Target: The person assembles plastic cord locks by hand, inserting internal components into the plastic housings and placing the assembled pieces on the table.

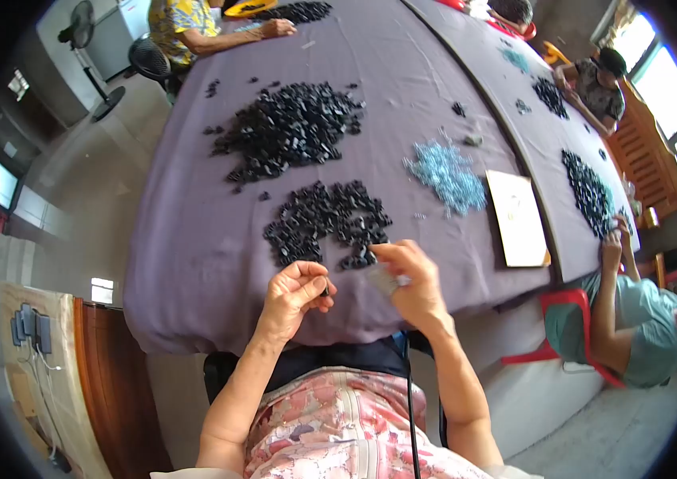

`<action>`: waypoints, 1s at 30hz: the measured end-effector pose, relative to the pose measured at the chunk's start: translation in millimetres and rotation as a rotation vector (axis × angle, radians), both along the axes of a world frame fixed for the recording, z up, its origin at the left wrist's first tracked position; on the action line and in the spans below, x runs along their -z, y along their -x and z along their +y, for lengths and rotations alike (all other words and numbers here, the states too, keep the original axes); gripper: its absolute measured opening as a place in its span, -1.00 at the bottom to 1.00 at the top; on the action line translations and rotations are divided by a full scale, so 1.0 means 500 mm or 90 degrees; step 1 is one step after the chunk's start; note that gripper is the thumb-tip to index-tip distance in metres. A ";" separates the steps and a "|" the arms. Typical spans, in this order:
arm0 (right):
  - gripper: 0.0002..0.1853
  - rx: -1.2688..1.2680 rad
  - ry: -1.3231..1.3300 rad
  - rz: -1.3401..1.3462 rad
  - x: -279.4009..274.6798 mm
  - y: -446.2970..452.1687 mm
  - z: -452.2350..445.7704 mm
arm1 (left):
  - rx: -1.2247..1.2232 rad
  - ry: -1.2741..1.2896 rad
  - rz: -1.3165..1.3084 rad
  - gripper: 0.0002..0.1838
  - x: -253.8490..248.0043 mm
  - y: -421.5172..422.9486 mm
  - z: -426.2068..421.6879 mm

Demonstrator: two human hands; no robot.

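Observation:
My left hand [292, 297] is closed above the table's near edge, a small black plastic piece [325, 292] pinched between its fingertips. To its right, my right hand [420, 289] has its fingers curled, thumb and forefinger at the edge of the nearer pile of small black pieces [326, 214]. Something pale and translucent [386, 279] shows under those fingers; blur hides its exact shape. Beyond lies a larger heap of black pieces [294, 124]. A spread of small clear bluish pieces [446, 177] lies to the right of the piles.
A purple cloth covers the table [202, 231]. A flat white board [516, 219] lies at the right, beside a dark seam [482, 88]. Other people sit around the table: one in a patterned shirt [174, 28], one in a green shirt [646, 327] on a red chair [566, 299].

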State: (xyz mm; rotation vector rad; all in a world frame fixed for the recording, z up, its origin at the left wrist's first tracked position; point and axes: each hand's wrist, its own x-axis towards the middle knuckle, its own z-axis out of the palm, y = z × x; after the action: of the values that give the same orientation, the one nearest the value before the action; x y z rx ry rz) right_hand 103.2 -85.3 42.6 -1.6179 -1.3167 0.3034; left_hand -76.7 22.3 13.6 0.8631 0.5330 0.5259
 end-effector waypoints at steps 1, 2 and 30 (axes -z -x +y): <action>-0.70 0.083 -0.004 0.003 -0.005 -0.023 0.003 | -0.005 -0.024 0.022 -0.86 -0.010 0.010 0.008; -0.72 0.138 0.011 -0.011 0.016 -0.054 0.006 | -0.031 -0.052 0.045 -0.89 -0.021 0.017 0.018; -0.85 0.209 -0.031 0.114 0.101 -0.071 0.035 | -0.320 -0.943 0.507 -0.90 0.000 -0.025 0.293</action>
State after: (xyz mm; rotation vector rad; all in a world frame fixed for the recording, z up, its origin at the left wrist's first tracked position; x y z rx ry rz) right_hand 139.0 -68.0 -7.9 -1.6921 -0.9004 0.2065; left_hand -64.0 168.6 13.5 2.4361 1.1145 1.0622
